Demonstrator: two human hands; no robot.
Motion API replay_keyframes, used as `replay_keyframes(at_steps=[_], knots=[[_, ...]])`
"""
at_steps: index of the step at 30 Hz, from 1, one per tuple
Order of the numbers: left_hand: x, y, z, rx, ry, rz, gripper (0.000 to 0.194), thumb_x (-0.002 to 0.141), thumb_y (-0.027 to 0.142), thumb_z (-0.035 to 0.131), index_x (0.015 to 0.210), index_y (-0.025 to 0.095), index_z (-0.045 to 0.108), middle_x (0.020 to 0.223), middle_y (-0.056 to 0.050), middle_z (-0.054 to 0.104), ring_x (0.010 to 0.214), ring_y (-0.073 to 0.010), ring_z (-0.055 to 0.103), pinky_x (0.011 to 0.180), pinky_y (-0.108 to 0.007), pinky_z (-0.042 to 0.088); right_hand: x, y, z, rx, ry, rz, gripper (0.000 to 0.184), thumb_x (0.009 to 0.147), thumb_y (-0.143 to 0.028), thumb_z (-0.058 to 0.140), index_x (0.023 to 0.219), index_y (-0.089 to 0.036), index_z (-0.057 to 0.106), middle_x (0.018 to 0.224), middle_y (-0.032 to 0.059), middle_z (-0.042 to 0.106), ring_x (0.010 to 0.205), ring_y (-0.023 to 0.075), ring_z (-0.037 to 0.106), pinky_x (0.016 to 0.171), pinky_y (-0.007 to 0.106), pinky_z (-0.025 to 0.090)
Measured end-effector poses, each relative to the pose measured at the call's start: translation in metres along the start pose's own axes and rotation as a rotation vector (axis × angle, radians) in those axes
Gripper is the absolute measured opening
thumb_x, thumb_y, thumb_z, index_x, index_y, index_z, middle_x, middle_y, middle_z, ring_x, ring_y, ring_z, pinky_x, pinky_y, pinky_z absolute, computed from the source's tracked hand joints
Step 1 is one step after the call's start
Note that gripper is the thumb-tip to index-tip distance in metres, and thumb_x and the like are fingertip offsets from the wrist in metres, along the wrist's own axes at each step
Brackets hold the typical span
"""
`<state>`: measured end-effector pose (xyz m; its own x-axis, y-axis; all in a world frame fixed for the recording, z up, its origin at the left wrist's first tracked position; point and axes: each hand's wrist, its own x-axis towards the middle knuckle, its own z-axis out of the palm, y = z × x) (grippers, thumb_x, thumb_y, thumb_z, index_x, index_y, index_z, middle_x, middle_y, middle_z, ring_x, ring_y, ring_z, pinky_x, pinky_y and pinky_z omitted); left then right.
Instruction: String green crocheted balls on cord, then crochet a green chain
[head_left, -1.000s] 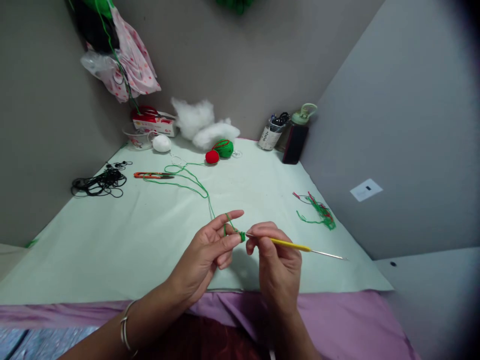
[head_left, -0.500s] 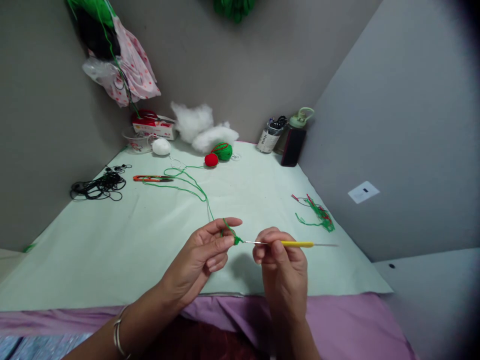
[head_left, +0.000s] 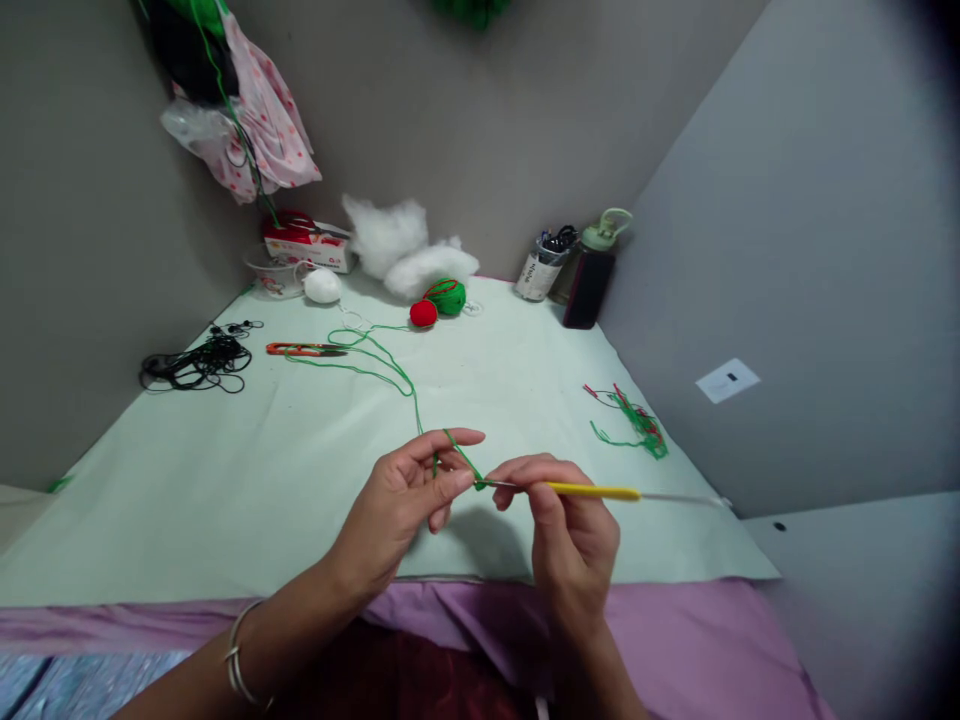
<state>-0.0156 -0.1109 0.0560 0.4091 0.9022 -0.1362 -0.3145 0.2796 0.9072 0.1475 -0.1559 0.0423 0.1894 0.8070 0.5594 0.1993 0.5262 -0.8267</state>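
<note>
My left hand (head_left: pixel 405 505) pinches a tiny piece of green crochet work (head_left: pixel 480 483) between thumb and fingers. Green yarn (head_left: pixel 411 390) runs from the table up over its raised index finger and down to the piece. My right hand (head_left: pixel 570 520) grips a crochet hook (head_left: pixel 596 491) by its yellow handle, held nearly level. The hook's thin metal tip reaches left into the green piece, touching it at my left fingertips. Both hands are above the near part of the table, close together.
Orange thread snips (head_left: pixel 304 350) lie beside the loose yarn. Behind are a red yarn ball (head_left: pixel 423 313), a green yarn ball (head_left: pixel 448 297), a white ball (head_left: pixel 322 286) and white stuffing (head_left: pixel 420 262). Black cord (head_left: pixel 202 365) lies left, yarn scraps (head_left: pixel 637 425) right. A phone (head_left: pixel 589 290) leans against a bottle (head_left: pixel 600 232).
My right hand's fingertips have come closer to the left hand, and the hook's tip has moved left into the green piece. The yarn over my left index finger looks tauter.
</note>
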Motion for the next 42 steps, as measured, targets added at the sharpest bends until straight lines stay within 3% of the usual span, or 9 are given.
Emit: replay_keyframes(at_steps=[4, 7, 9, 12, 17, 23, 29, 36, 42], knots=[[0.0, -0.001, 0.002, 0.089, 0.061, 0.042, 0.041, 0.082, 0.031, 0.085, 0.12, 0.021, 0.075, 0.081, 0.001, 0.062, 0.056, -0.0053, 0.044, 0.051, -0.02, 0.035, -0.005, 0.0, -0.002, -0.418, -0.114, -0.402, 0.03, 0.096, -0.005, 0.057, 0.119, -0.02, 0.068, 0.102, 0.0088, 0.074, 0.092, 0.0189, 0.07, 0.075, 0.032, 0.059], [0.0, -0.004, 0.005, -0.026, 0.015, -0.004, 0.051, 0.081, 0.032, 0.085, 0.129, 0.021, 0.07, 0.078, 0.003, 0.06, 0.052, -0.0041, 0.04, 0.048, -0.019, 0.032, -0.009, 0.003, 0.001, -0.636, -0.131, -0.51, 0.04, 0.093, -0.004, 0.063, 0.127, -0.022, 0.07, 0.112, 0.0112, 0.073, 0.101, 0.0215, 0.071, 0.078, 0.033, 0.061], [0.0, -0.005, 0.005, -0.167, -0.06, -0.112, 0.055, 0.081, 0.034, 0.086, 0.131, 0.019, 0.068, 0.073, 0.005, 0.056, 0.049, -0.0022, 0.034, 0.046, -0.018, 0.029, -0.011, 0.004, 0.003, -0.632, -0.084, -0.459, 0.042, 0.093, -0.006, 0.063, 0.127, -0.029, 0.071, 0.115, 0.009, 0.071, 0.102, 0.0218, 0.071, 0.079, 0.035, 0.061], [0.002, -0.006, 0.005, -0.313, -0.135, -0.229, 0.049, 0.079, 0.031, 0.088, 0.122, 0.015, 0.072, 0.068, 0.007, 0.049, 0.046, 0.0002, 0.028, 0.045, -0.017, 0.025, -0.011, 0.003, 0.004, -0.373, 0.023, -0.256, 0.031, 0.097, -0.011, 0.059, 0.117, -0.029, 0.074, 0.103, 0.0061, 0.072, 0.091, 0.02, 0.07, 0.074, 0.035, 0.059], [0.001, -0.003, 0.006, -0.28, -0.093, -0.116, 0.033, 0.081, 0.025, 0.085, 0.111, 0.017, 0.076, 0.078, 0.004, 0.056, 0.046, 0.0023, 0.033, 0.044, -0.016, 0.026, -0.005, 0.0, 0.007, 0.089, 0.112, 0.017, 0.022, 0.102, -0.016, 0.054, 0.099, -0.025, 0.075, 0.087, 0.0031, 0.069, 0.074, 0.0151, 0.063, 0.066, 0.03, 0.053], [-0.001, -0.008, 0.008, -0.091, -0.08, -0.049, 0.037, 0.084, 0.032, 0.082, 0.118, 0.019, 0.075, 0.085, 0.0, 0.063, 0.051, -0.0025, 0.047, 0.05, -0.02, 0.036, -0.006, 0.002, 0.01, -0.076, 0.053, -0.041, 0.024, 0.099, -0.012, 0.058, 0.106, -0.027, 0.076, 0.095, 0.0044, 0.073, 0.091, 0.019, 0.07, 0.076, 0.034, 0.059], [0.003, -0.011, 0.007, -0.24, -0.058, -0.121, 0.047, 0.081, 0.033, 0.086, 0.123, 0.017, 0.073, 0.073, 0.004, 0.055, 0.047, -0.0006, 0.035, 0.047, -0.018, 0.029, -0.015, 0.01, 0.008, -0.5, -0.017, -0.363, 0.041, 0.094, -0.009, 0.065, 0.126, -0.032, 0.074, 0.115, 0.0082, 0.073, 0.097, 0.0215, 0.072, 0.077, 0.036, 0.062], [0.008, -0.005, -0.001, -0.381, -0.025, -0.193, 0.038, 0.08, 0.019, 0.085, 0.116, 0.014, 0.075, 0.066, 0.009, 0.04, 0.048, 0.0007, 0.026, 0.046, -0.015, 0.025, 0.003, -0.003, -0.004, 0.079, 0.259, -0.006, 0.021, 0.1, -0.017, 0.057, 0.097, -0.024, 0.076, 0.082, 0.0025, 0.065, 0.065, 0.0131, 0.06, 0.06, 0.029, 0.051], [0.004, -0.003, 0.006, -0.335, -0.024, -0.15, 0.03, 0.081, 0.024, 0.085, 0.107, 0.014, 0.075, 0.06, 0.009, 0.043, 0.047, -0.0008, 0.03, 0.046, -0.015, 0.026, 0.001, 0.001, 0.0, 0.094, 0.183, 0.039, 0.019, 0.1, -0.019, 0.059, 0.097, -0.024, 0.077, 0.085, 0.0034, 0.066, 0.069, 0.014, 0.06, 0.062, 0.031, 0.049]])
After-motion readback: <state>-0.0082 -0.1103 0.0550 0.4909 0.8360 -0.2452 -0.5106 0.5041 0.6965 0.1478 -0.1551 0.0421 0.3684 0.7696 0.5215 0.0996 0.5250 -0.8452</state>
